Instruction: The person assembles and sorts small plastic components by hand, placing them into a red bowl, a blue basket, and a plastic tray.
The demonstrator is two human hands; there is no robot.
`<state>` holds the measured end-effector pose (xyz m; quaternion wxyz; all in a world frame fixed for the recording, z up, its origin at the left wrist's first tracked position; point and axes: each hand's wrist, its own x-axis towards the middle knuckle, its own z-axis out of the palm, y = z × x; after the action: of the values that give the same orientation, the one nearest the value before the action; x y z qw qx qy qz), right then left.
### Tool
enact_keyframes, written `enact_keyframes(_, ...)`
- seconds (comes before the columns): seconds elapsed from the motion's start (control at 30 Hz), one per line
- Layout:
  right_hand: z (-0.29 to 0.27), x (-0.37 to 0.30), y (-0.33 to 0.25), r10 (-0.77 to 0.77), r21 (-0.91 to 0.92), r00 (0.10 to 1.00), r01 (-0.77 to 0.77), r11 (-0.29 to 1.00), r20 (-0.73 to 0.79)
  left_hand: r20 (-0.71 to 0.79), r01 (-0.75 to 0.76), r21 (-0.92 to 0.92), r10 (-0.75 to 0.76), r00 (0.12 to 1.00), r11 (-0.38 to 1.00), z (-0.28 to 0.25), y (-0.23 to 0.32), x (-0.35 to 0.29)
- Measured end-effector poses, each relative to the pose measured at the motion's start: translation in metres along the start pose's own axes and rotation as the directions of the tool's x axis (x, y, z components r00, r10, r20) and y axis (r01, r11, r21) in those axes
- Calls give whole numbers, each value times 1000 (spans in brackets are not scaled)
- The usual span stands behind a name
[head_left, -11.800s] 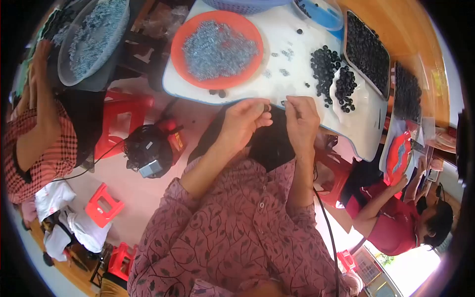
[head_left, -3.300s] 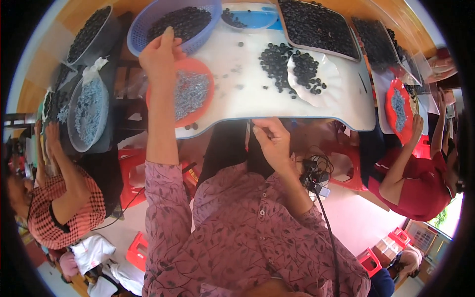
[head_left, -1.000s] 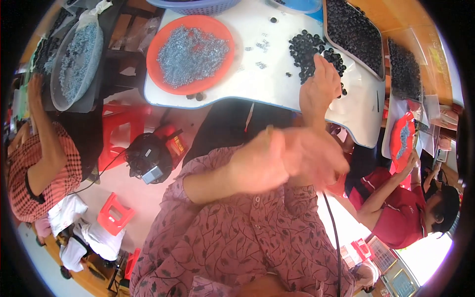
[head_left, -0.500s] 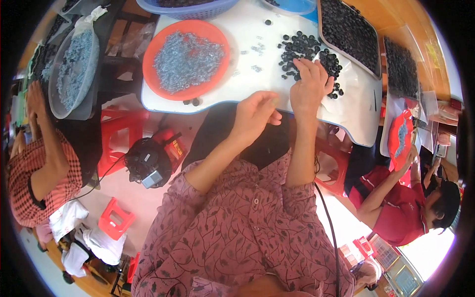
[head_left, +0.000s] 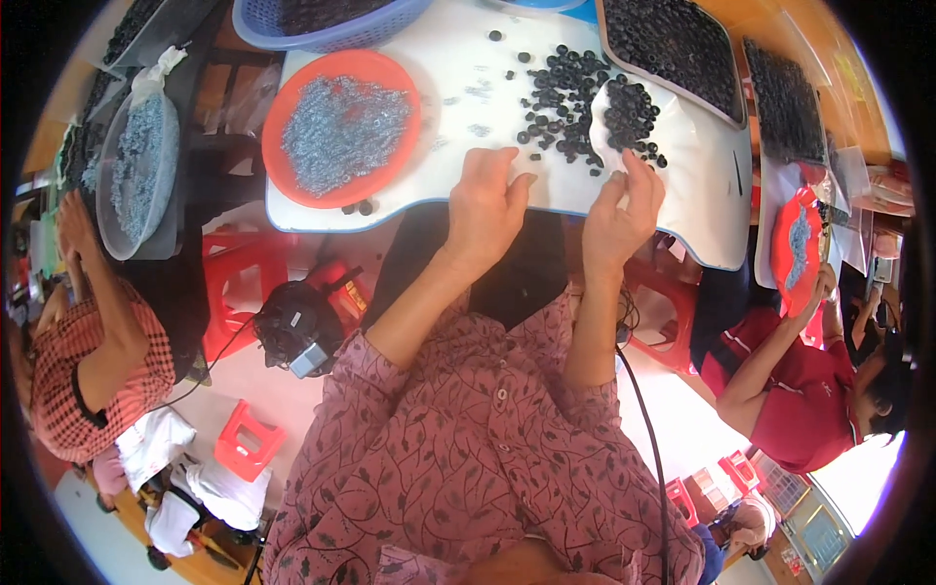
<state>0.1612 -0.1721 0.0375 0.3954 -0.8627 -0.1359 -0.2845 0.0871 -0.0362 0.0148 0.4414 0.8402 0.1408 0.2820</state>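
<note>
Small round black pieces [head_left: 561, 88] lie scattered on the white table [head_left: 429, 175], ahead of my hands. Some of them rest on a crinkled white sheet [head_left: 673, 127]. My right hand [head_left: 624, 214] is at the near edge of that sheet, thumb and fingertips drawn together; whatever is between them is too small to tell. Above the table's front edge my left hand [head_left: 486, 205] is closed with curled fingers and the thumb alongside. What it holds, if anything, is hidden. To its left stands an orange-red plate [head_left: 408, 146] heaped with small clear bluish pieces [head_left: 341, 132].
A blue basket [head_left: 331, 37] stands at the far left, and a tray [head_left: 736, 107] of black pieces at the far right. Co-workers sit on both sides, one in a checked shirt [head_left: 97, 370], one in red [head_left: 795, 400]. A cable [head_left: 643, 419] hangs beside my right arm.
My right hand has drawn back from among the black pieces toward the table's front edge, uncovering the white sheet. My left hand has turned, back upward, and shifted slightly left. The whole view has shifted somewhat.
</note>
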Motion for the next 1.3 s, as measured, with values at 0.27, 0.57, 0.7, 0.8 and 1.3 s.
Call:
enact_keyframes(0.27, -23, 0, 27, 47, 8, 996, -47, 999, -71, 44, -66, 191, 59, 997, 979, 12, 11, 7)
enact_keyframes(0.57, -32, 22, 39, 126, -11, 992, -126, 992, 31, 94, -194, 97, 185, 978, 976, 31, 32, 43)
enact_keyframes(0.7, -32, 34, 51, 118, -238, 972, -68, 969, 204, 211, -333, 77, 311, 927, 940, 54, 51, 81)
enact_keyframes(0.8, -32, 43, 44, 206, -322, 934, -108, 941, 290, 266, -539, 93, 501, 823, 837, 78, 56, 109)
enact_keyframes(1.3, -36, 59, 49, 331, -284, 863, -231, 931, 381, 579, -641, 174, 449, 681, 747, 131, 52, 120)
